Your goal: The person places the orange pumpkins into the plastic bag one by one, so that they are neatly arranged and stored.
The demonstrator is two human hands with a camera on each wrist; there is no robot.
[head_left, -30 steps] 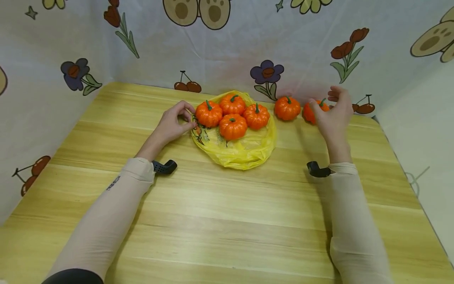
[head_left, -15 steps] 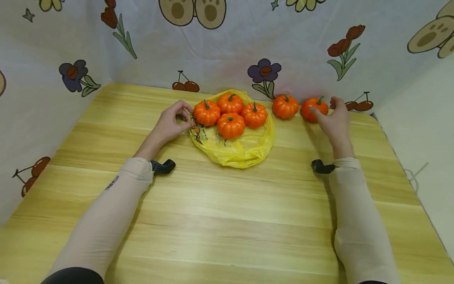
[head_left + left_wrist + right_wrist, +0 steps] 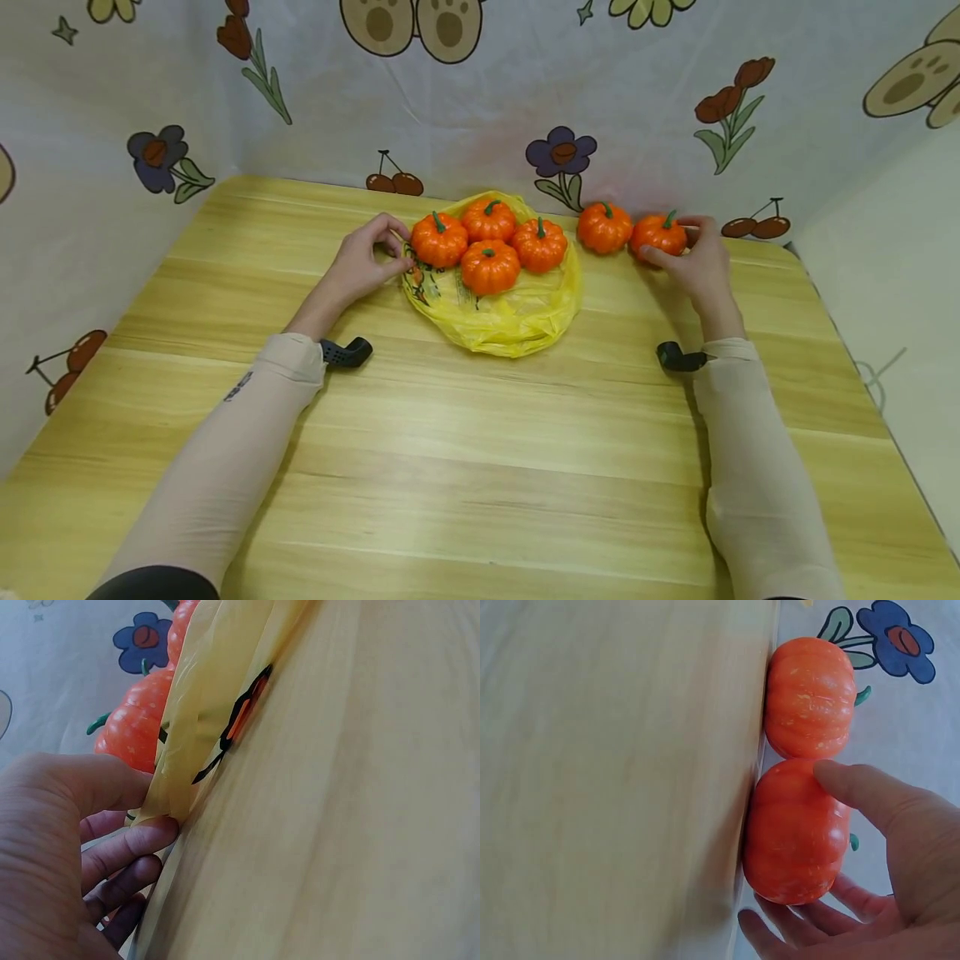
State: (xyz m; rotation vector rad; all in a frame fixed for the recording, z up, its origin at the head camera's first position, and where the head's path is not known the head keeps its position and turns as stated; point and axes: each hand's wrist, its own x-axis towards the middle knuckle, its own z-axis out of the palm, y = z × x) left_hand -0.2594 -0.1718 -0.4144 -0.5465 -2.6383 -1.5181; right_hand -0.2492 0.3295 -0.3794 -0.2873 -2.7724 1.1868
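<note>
My left hand pinches the left edge of a yellow plastic bag between thumb and fingers; the left wrist view shows the bag's thin film at my fingertips. Several small orange pumpkins with green stems sit on the bag, the front one near its middle. At the right, my right hand grips another pumpkin, thumb on its near side and fingers around its right side. In the right wrist view that pumpkin touches a second pumpkin beside it.
The wood-grain table spreads in front of the bag. A white printed cloth hangs along the table's back edge, right behind the pumpkins. Dark wrist devices stick out from both cuffs.
My right hand has come down around the rightmost pumpkin, which has shifted slightly left toward its neighbour. The left hand and the bag have stayed in place.
</note>
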